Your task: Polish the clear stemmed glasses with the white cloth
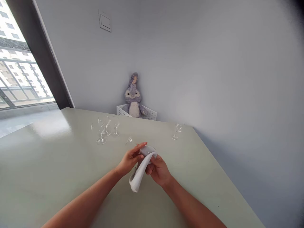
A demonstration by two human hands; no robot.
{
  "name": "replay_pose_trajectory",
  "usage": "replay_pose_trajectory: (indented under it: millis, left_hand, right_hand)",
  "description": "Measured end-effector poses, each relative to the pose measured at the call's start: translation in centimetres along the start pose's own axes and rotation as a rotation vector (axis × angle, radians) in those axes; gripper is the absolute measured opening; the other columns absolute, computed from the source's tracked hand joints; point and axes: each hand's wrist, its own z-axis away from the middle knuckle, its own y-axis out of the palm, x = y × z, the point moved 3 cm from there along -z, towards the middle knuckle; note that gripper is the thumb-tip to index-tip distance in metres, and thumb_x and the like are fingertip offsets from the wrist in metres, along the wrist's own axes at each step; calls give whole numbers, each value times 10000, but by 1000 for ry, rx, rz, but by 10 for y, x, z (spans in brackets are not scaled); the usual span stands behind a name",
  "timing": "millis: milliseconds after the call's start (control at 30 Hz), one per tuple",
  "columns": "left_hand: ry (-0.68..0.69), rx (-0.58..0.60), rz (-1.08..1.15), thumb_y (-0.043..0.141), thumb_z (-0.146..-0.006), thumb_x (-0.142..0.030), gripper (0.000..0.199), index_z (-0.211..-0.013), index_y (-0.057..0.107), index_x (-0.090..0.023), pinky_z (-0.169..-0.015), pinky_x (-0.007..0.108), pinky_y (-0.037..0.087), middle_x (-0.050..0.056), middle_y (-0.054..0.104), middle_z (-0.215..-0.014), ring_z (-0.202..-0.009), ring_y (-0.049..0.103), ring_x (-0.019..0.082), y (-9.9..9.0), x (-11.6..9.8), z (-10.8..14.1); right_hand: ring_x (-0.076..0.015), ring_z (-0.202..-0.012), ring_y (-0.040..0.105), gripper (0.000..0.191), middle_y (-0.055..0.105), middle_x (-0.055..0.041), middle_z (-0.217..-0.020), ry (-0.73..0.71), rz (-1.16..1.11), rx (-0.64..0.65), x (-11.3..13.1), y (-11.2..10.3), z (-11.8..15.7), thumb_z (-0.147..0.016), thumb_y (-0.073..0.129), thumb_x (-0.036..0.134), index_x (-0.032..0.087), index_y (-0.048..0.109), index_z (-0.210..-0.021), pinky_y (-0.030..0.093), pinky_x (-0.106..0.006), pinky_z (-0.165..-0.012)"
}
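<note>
Over the middle of the table (114, 202), my left hand (130, 160) is closed around a clear stemmed glass (148, 149). The glass lies tilted, its bowl toward the right and its foot sticking out past my fingers at the upper left. My right hand (159, 169) grips a white cloth (140, 174), which is pressed to the glass's rim side and hangs down between both hands. Part of the bowl is hidden by the cloth, and most of the stem by my left fingers.
Three similar glasses stand grouped at the back left: a front one (101, 139), another (106, 131) and a third (116, 132). One more glass (175, 134) is at the back right. Behind the far edge, a plush toy (134, 107) sits in a white perforated basket (152, 115) against the wall.
</note>
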Motion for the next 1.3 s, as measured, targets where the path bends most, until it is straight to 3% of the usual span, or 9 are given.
replay_pose_trajectory:
  millis: [200,300,467,633,767,900,1000,1167,1300]
  left_hand:
    - [-136,-64,-16,532,-775,-405,555,-1271,424,-181,-698,287,460,24,621,-786,-736,577,157,-2,-1,-2]
    - [-164,-82,-191,444,-810,-452,502,-1217,485,-160,-623,257,444,4,595,-673,-640,564,143,-5,2,-2]
    - [13,-96,-808,353,-864,-354,381,-1186,525,-246,-725,288,418,26,651,-700,-705,592,168,-11,-2,0]
    - [378,-15,-1171,415,-836,-216,350,-1161,544,-237,-984,436,225,105,622,-1039,-1108,456,256,-13,-12,-2]
    - [322,92,-1256,436,-834,-238,351,-1173,526,-230,-928,439,279,76,646,-755,-819,574,222,-23,-5,-7]
    - [167,92,-1202,435,-835,-339,328,-1122,567,-250,-695,295,374,48,642,-702,-628,556,171,-25,-4,-6]
    - [21,125,-996,437,-818,-392,318,-1060,604,-273,-586,227,347,3,615,-634,-559,511,131,-18,-9,-4]
    - [-314,207,-523,467,-775,-430,367,-1042,605,-219,-479,198,321,-14,549,-618,-509,442,98,-12,-8,-2]
    - [-356,111,-262,511,-742,-481,400,-942,619,-153,-500,211,340,-12,506,-592,-495,408,82,-17,-1,-5]
  right_hand:
    - [-153,-573,554,220,608,-36,-668,-369,997,42,-1,-4,7,-839,436,329,184,589,-904,439,-292,-571]
    - [-190,-663,567,183,627,-68,-766,-512,1274,89,0,-9,6,-804,463,278,197,601,-894,437,-313,-602]
    - [-147,-486,546,200,557,6,-512,-164,802,-15,0,-20,-4,-818,468,341,199,575,-727,444,-285,-522]
    - [-81,-359,480,273,562,30,-520,73,196,-66,0,-31,-14,-709,626,419,153,574,-745,381,-210,-396]
    - [-57,-321,441,307,550,38,-494,132,112,28,5,-33,-14,-706,632,431,134,587,-771,358,-187,-378]
    - [-116,-517,564,203,618,2,-676,37,521,198,26,-29,-6,-755,582,342,155,619,-824,468,-257,-527]
    - [-151,-710,579,140,637,-6,-753,-172,938,224,47,-32,0,-791,506,219,190,644,-793,471,-297,-677]
    - [-186,-860,564,300,659,-29,-885,-499,1326,123,58,-46,-1,-779,423,94,224,652,-921,434,-334,-777]
    - [-209,-974,553,367,644,-34,-1016,-672,1300,-119,62,-62,-5,-782,425,112,245,593,-1080,417,-368,-843]
